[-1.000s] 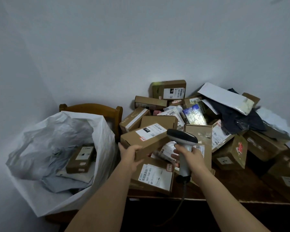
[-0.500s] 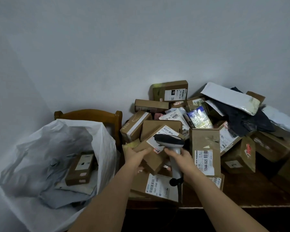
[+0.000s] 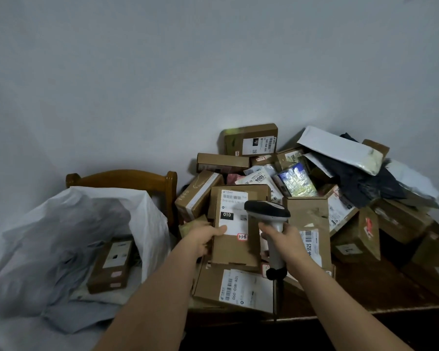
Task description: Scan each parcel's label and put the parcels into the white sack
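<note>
Since half a second ago, the flat brown cardboard parcel [image 3: 235, 239] has been turned upright, its white label (marked 010, with a pink sticker at the lower corner) now facing the camera. The left hand [image 3: 205, 235] grips the parcel's left edge, thumb curled over the label. The right hand [image 3: 283, 240], just right of the parcel, has its fingers wrapped round the handle of the grey-and-black handheld barcode scanner [image 3: 270, 224], whose head overlaps the parcel's upper right part. Left of the parcel stands the open white plastic sack [image 3: 142, 219], a small brown box [image 3: 110, 266] lying inside, a wooden chair back [image 3: 127, 177] behind it. Behind and right of the parcel, heaped cardboard boxes and mailers [image 3: 340, 173] cover the dark wooden table [image 3: 360, 295].
</note>
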